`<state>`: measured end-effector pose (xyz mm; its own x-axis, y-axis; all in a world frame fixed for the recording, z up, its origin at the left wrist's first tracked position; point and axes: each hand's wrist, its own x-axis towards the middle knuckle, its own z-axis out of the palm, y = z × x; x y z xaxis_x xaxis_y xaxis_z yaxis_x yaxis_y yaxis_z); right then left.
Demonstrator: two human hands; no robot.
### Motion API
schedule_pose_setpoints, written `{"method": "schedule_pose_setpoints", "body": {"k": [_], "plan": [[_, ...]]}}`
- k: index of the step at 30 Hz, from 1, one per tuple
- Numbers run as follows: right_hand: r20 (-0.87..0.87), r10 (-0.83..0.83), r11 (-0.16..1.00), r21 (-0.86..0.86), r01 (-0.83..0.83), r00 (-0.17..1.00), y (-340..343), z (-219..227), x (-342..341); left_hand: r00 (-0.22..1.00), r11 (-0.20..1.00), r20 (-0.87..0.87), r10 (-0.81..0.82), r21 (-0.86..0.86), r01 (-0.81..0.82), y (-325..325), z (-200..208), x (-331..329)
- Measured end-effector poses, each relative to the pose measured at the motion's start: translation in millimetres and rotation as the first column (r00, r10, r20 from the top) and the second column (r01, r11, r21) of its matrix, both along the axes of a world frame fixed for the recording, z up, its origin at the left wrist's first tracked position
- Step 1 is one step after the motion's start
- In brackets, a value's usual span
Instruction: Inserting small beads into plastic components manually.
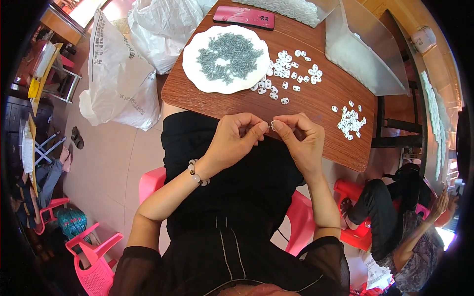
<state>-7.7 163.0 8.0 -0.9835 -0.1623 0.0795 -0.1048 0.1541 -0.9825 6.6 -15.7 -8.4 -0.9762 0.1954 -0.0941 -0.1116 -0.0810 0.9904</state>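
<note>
Just past the table's near edge, my left hand (236,143) and my right hand (303,143) meet fingertip to fingertip, both closed in a pinch. A small white plastic piece (272,126) shows between the right thumb and forefinger. What the left fingertips hold, if anything, is too small to make out. Beyond my hands stands a white scalloped plate (191,74) heaped with small grey screw-like parts (229,54). Beside it on the right lie loose white two-holed plastic pieces (282,64). A separate pile of smaller white pieces (350,122) lies near the table's right corner.
A pink phone (244,18) lies at the back of the brown table (316,106). Clear-walled bins of white parts (358,61) line its far right. White sacks (121,74) stand on the left. Another person (414,237) sits at lower right. Pink chairs (96,261) stand about.
</note>
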Motion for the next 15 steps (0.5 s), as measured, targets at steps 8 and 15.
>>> {"method": "schedule_pose_setpoints", "body": {"k": [8, 15], "plan": [[0.038, 0.034, 0.998, -0.056, -0.032, 0.999, -3.7, 4.4, 2.3, 1.0, 0.999, -0.002, -0.021, -0.033, 0.021, -1.0, -3.9, 0.4], [0.033, 0.05, 0.999, 0.016, -0.051, 0.998, -2.7, -0.2, 2.7, 1.0, 0.998, -0.007, -0.017, -0.063, 0.016, 0.0, -3.2, 1.3]]}}
